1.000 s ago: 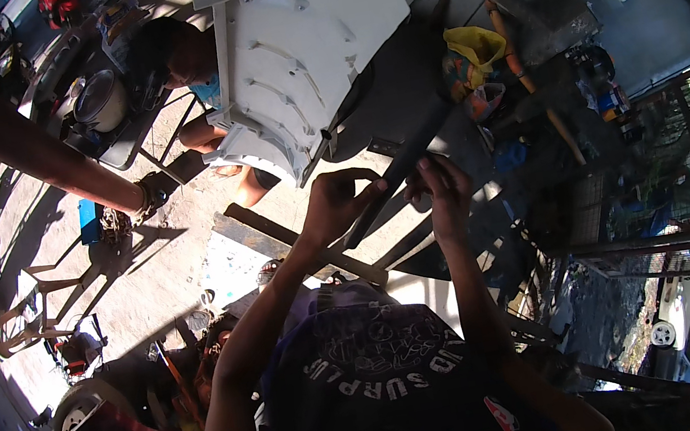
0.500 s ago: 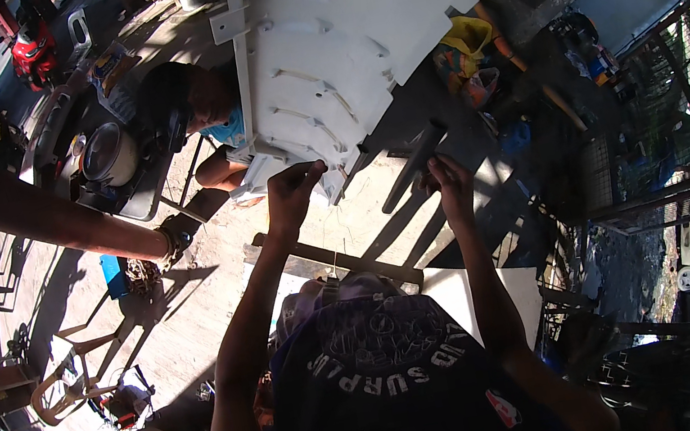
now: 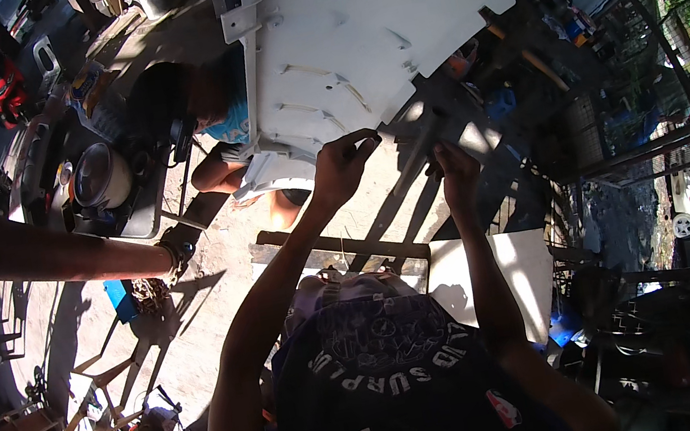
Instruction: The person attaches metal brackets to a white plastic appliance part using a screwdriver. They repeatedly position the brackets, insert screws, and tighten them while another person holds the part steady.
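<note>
My left hand (image 3: 345,170) is raised in front of the lower edge of a large off-white moulded panel (image 3: 306,39). Its thumb and fingertips are pinched together; whatever is between them is too small to make out. To its right, my right hand (image 3: 459,173) is up with bent fingers drawn together in shadow, and its grip is hidden. A dark grey rod-like piece (image 3: 413,154) slants between the two hands; I cannot tell whether the right fingers touch it. Curved ribs and a paper label show on the panel.
Another person (image 3: 233,120) crouches behind the panel's left edge. A thick rusty post (image 3: 77,251) juts in from the left, near a pot (image 3: 103,176). Below my hands lie a wooden beam (image 3: 341,245) and a white board (image 3: 518,269). A plastic chair (image 3: 92,422) lies lower left.
My left hand has moved right, closer to the right hand. The view has shifted, so the panel sits higher and farther right. The right hand stays raised with its fingers bent.
</note>
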A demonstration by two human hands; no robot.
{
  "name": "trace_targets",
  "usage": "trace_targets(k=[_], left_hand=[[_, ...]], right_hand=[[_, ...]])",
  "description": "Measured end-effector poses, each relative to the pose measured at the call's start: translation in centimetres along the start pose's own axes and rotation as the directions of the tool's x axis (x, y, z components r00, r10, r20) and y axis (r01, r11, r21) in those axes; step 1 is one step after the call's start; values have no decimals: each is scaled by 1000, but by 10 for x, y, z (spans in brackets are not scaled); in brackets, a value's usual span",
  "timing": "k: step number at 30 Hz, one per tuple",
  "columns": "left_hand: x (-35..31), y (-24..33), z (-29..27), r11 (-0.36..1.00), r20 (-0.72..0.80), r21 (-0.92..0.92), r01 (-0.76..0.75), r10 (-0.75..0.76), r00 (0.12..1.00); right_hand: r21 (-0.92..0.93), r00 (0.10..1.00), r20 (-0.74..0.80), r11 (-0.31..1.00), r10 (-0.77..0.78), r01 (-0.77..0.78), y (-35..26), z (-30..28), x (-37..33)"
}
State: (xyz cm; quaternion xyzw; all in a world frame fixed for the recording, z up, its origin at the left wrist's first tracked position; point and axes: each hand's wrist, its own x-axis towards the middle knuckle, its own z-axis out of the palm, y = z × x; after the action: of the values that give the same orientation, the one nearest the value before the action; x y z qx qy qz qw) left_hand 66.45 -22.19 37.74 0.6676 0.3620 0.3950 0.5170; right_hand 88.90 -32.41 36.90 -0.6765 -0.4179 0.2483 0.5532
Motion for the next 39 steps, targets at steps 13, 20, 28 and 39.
trace_targets(k=[13, 20, 28, 39], left_hand=[[39, -84, 99, 972, -131, 226, 63, -34, 991], [36, 18, 93, 992, -272, 66, -110, 124, 954], [51, 33, 100, 978, -307, 125, -168, 199, 931], [47, 29, 89, 983, -182, 116, -140, 160, 970]], right_hand=[[-173, 984, -173, 985, -46, 16, 51, -107, -75], [-88, 980, -163, 988, 112, -127, 21, -113, -88], [-150, 997, -58, 987, 45, -53, 38, -121, -80], [-219, 990, -117, 974, -82, 55, 69, -109, -45]])
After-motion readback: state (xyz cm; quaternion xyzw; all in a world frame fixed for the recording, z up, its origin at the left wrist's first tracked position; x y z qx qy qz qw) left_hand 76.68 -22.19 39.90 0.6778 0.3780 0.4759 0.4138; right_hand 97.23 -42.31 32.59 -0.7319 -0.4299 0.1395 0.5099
